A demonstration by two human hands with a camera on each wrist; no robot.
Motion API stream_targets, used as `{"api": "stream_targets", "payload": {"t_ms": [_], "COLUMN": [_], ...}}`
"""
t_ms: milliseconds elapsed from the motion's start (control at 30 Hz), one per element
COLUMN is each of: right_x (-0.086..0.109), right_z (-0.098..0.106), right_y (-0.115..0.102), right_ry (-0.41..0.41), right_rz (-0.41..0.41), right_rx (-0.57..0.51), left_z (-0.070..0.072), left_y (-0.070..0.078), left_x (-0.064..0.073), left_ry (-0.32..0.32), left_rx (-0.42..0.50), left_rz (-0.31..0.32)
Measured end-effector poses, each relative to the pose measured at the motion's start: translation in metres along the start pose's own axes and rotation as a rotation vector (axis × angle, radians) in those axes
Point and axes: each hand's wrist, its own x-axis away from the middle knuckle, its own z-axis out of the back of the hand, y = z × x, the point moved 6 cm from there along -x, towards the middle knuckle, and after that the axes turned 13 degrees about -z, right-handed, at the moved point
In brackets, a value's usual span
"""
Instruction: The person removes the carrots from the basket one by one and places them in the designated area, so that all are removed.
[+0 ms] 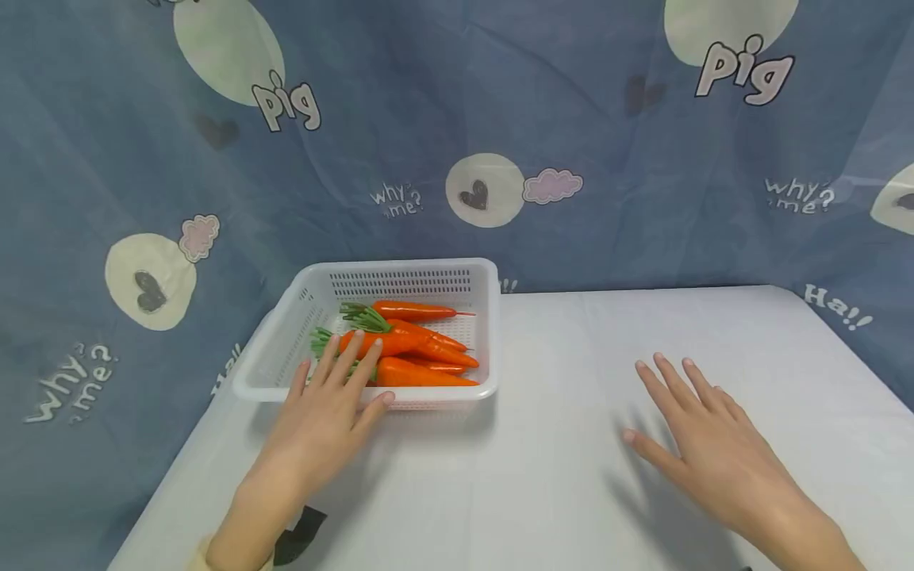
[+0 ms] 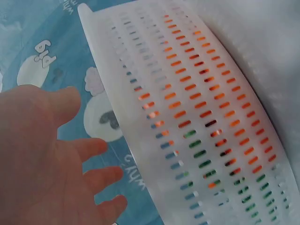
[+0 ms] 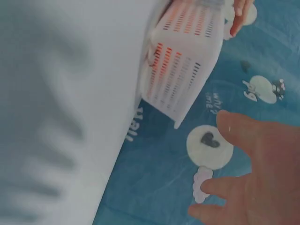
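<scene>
Several orange carrots (image 1: 421, 373) with green tops lie in a white slotted plastic basket (image 1: 487, 333) at the table's back left. My left hand (image 1: 321, 428) hovers at the basket's near side, fingers spread and fairly straight, holding nothing. In the left wrist view that hand (image 2: 42, 154) is apart from the basket wall (image 2: 126, 108), and orange and green show through the slots. Over the right part of the table hangs my right hand (image 1: 714, 452), fingers extended, with nothing in it. The right wrist view shows this hand (image 3: 262, 173) well away from the basket (image 3: 187, 84).
A white cloth covers the table (image 1: 557, 476). Behind and left of it hangs a blue curtain (image 1: 607, 238) printed with words and pale shapes. A small black patch (image 1: 303, 533) lies beside my left wrist.
</scene>
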Motion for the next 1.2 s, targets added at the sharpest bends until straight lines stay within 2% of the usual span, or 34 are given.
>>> {"api": "stream_targets", "payload": {"t_ms": [167, 400, 633, 900, 1067, 1200], "right_x": [-0.002, -0.008, -0.014, -0.019, -0.022, -0.023], "right_z": [-0.003, -0.011, -0.011, -0.01, -0.01, -0.011], "right_y": [-0.009, -0.026, -0.043, -0.065, -0.077, -0.081], "right_ry": [0.0, -0.02, 0.021, 0.025, 0.086, 0.093], "right_rz": [0.047, 0.123, 0.207, 0.256, 0.311, 0.326], "right_rx": [0.009, 0.023, 0.051, 0.039, 0.035, 0.034], "left_z": [0.002, 0.016, 0.03, 0.042, 0.041, 0.036], "left_y": [-0.012, -0.033, -0.056, -0.074, -0.093, -0.112], "left_x": [0.003, 0.007, 0.017, 0.024, 0.026, 0.029], "left_ry": [-0.014, -0.003, 0.028, 0.066, 0.108, 0.134], "left_rx": [0.009, 0.04, 0.018, 0.069, 0.121, 0.152], "left_rz": [0.024, 0.057, 0.103, 0.104, 0.102, 0.114]}}
